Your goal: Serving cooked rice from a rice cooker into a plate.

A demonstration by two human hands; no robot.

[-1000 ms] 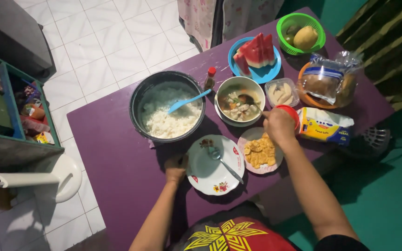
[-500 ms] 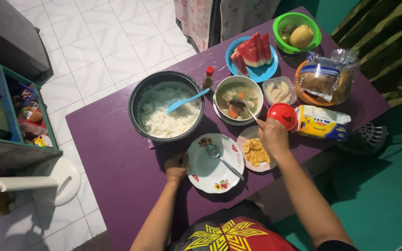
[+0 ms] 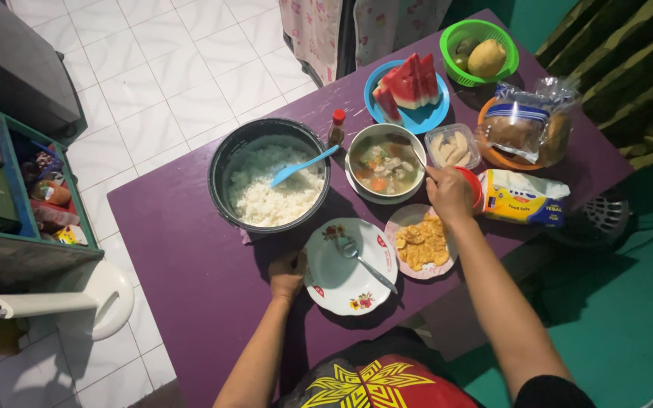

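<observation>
Right hand [image 3: 450, 193] at frame centre clamped on a spoon handle [image 3: 418, 157] in the soup bowl [image 3: 384, 164]; left hand [image 3: 287, 274] below, fingers closed on the white plate [image 3: 341, 266] rim, purple counter [image 3: 183, 249]

The right hand [image 3: 450, 193] held a ladle [image 3: 416, 155] in the soup bowl [image 3: 385, 164]; the left hand [image 3: 287, 273] touched the floral plate [image 3: 349, 266] on the purple worktop [image 3: 183, 242].

Purple table [image 3: 183, 249]: black pot of white rice [image 3: 270, 177] with blue paddle [image 3: 304, 165]. Far edge: blue plate of watermelon slices [image 3: 408, 87], green basket of fruit [image 3: 481, 51], bagged bread [image 3: 527, 127]. Small red-capped bottle [image 3: 337, 127] beside pot.
</observation>
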